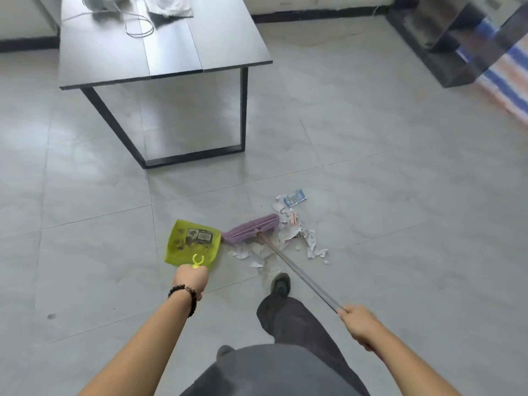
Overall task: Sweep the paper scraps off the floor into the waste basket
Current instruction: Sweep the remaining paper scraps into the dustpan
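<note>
A yellow-green dustpan rests on the grey floor tiles, a dark printed scrap lying inside it. My left hand grips its handle from behind. To its right lies a purple broom head, touching the pan's right edge. The broom's long handle runs back to my right hand, which grips it. White torn paper scraps lie around and right of the broom head, with a blue printed wrapper at the far edge of the pile. No waste basket is in view.
A dark table with black frame legs stands ahead to the left, with cables and cloth on top. A dark shelf unit sits at the back right beside a striped mat. My shoe stands just behind the scraps.
</note>
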